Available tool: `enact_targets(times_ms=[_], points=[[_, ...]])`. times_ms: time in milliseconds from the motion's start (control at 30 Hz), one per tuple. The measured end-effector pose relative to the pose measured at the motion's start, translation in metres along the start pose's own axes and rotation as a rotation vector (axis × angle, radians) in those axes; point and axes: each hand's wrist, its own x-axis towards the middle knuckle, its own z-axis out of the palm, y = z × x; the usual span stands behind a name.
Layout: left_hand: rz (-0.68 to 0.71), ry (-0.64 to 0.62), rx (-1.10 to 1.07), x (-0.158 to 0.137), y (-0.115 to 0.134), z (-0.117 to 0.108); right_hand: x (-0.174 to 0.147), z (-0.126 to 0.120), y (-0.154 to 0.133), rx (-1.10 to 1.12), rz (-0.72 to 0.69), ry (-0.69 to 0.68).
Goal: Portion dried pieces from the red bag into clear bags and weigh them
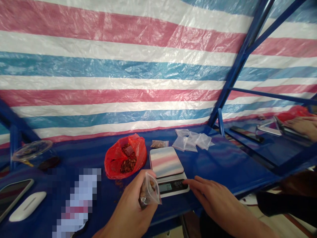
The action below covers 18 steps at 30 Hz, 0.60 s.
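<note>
While the left hand [131, 205] pinches 1 small clear bag [150, 191] w/ seeds, the right hand [210, 195] lies flat, fingers together, fingertip touching 1 scale [168, 170] at its 3 o'clock. Red bag [125, 156] at 10 o'clock; about 4 empty bags [192, 141] at 1 o'clock.

The one camera sat on my head, looking forward and down across the blue desk [223, 165] toward the striped tarpaulin [123, 66] behind it. It was close: my hands filled the bottom edge, the scale [168, 170] just beyond them.
</note>
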Motion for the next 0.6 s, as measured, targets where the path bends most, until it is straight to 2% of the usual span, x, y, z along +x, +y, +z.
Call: enact_targets(times_ms=[100, 233, 367, 467, 600], points=[[0.007, -0.004, 0.024, 0.001, 0.002, 0.003, 0.004, -0.003, -0.007, 0.001, 0.006, -0.008], [-0.001, 0.009, 0.051, 0.002, -0.002, 0.007, 0.001, 0.0, -0.01, -0.105, -0.007, 0.023], [-0.025, 0.101, 0.022, 0.005, -0.009, 0.009, -0.005, -0.006, -0.009, -0.122, -0.006, 0.082], [-0.044, 0.191, -0.017, 0.009, -0.016, 0.01, 0.006, -0.022, -0.017, -0.004, 0.012, 0.097], [-0.025, 0.185, -0.048, 0.014, -0.023, 0.013, 0.039, -0.037, -0.041, 0.261, -0.006, 0.036]])
